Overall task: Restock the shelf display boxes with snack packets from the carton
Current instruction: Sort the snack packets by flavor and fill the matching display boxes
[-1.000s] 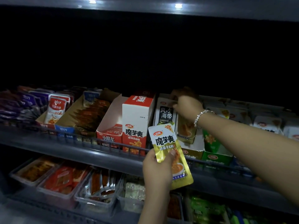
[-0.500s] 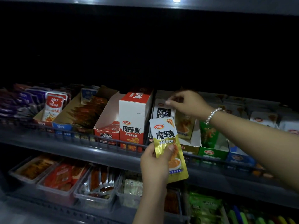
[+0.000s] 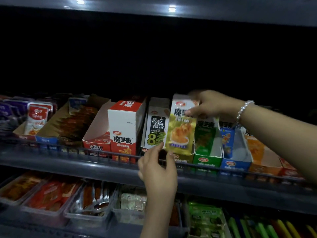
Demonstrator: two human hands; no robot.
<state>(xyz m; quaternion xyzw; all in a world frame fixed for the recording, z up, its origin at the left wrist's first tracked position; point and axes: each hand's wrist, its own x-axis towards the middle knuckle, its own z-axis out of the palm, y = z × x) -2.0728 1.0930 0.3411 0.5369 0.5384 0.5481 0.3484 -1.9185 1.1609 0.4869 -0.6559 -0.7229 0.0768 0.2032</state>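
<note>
A yellow snack packet (image 3: 181, 133) stands upright in the yellow display box (image 3: 182, 160) on the upper shelf. My right hand (image 3: 211, 104) reaches in from the right and pinches the packet's top edge. Just below the packet's lower left corner is my left hand (image 3: 159, 169), fingers loosely spread and holding nothing. It is blurred, so I cannot tell whether its fingertips touch the packet. A black-and-white kelp packet (image 3: 156, 129) stands directly left of the yellow one.
A closed red-and-white box (image 3: 123, 127) stands left of the kelp packet, beside an open red box (image 3: 96, 134). Green (image 3: 206, 160), blue (image 3: 231, 164) and orange (image 3: 265, 169) display boxes follow to the right. A wire rail (image 3: 103, 152) fronts the shelf. Trays of snacks fill the lower shelf.
The yellow packet went up from my left hand into the yellow display box. My right hand took hold of its top, and my left hand let go and dropped slightly.
</note>
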